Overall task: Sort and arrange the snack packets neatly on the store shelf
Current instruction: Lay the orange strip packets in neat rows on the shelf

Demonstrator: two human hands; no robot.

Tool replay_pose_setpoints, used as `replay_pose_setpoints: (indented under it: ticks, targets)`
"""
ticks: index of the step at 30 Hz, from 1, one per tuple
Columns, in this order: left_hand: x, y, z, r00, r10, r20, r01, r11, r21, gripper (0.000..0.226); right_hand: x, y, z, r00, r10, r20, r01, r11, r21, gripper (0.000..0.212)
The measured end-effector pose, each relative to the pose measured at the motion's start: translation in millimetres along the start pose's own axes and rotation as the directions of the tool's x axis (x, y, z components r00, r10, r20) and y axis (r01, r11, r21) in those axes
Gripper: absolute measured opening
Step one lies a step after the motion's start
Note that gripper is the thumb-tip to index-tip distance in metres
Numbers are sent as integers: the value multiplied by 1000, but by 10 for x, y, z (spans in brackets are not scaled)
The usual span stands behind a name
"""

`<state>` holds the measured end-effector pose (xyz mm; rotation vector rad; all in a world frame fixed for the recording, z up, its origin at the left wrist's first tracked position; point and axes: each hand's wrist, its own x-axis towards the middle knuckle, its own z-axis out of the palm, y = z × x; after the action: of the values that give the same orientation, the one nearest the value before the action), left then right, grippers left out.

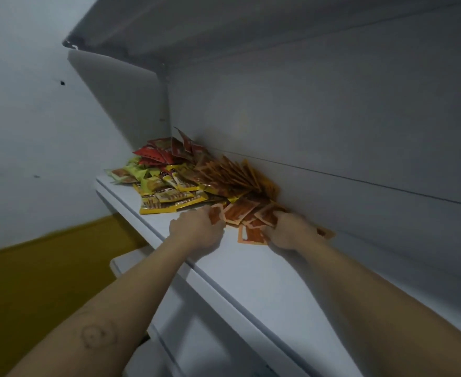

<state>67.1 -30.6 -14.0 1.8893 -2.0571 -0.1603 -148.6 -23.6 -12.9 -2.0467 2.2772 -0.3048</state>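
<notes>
The shelf [251, 281] is plain white. The orange packets [241, 210] on it have a red-brown centre. Left of the orange packets lie yellow packets [169, 200] with brown stripes; farther left are red packets [153, 156] and pale green packets [136, 171]. The floor [33, 273] is mustard yellow.

A white shelf [253, 270] with a smooth, painted surface and a faint satin sheen, seemingly sheet metal. Its back panel [332, 118] has the same smooth, matt white finish. The orange packets [240, 210] are thin plastic film, partly see-through and lightly glossy. The yellow packets [169, 198] and red packets [153, 156] are printed plastic wrappers with a shinier, foil-like gloss. The side wall [19, 131] looks like matt painted plaster.
</notes>
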Motion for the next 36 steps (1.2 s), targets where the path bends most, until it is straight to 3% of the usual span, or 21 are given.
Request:
replay_pose_setpoints:
  ticks: [4, 8, 11, 14, 18, 21, 24, 30, 36]
  targets:
    - [332, -24, 149, 990, -27, 140, 19, 998, 57, 89, 104, -46, 147, 997, 81, 19, -80, 997, -17, 68]
    - [614, -21, 255, 997, 14, 81, -11, 999, -38, 92, 112, -110, 176, 994, 99, -38, -95, 992, 83, 57]
    - [742, -3, 370, 992, 127, 15, -124, 987, -105, 79, 80, -78, 131, 985, 118, -125, -90, 974, 209, 34]
    - [787, -42, 458, 978, 208, -6, -204, 951, -233, 57, 46, -76, 178, 953, 198, -229, -138, 957, 254, 35]
    - [764, -99, 461, 957, 288, -45, -284, 884, -371, 49, 42, -107, 244, 920, 264, -291, -195, 950, 245, 37]
    - [744, -81, 472, 935, 351, -50, -350, 893, -283, 51, 35, -87, 231, 918, 284, -276, -227, 949, 219, 31]
    - [738, -61, 511, 880, 472, 55, -460, 875, -150, 65, 23, -83, 200, 926, 290, -243, -234, 943, 237, 16]
    - [775, -61, 514, 803, 593, 58, -573, 795, -201, 43, -37, -109, 107, 936, 266, -232, -202, 942, 268, 41]
    - [696, -49, 534, 800, 599, -37, -590, 773, -235, 70, -89, -96, 132, 937, 288, -199, -202, 909, 364, 51]
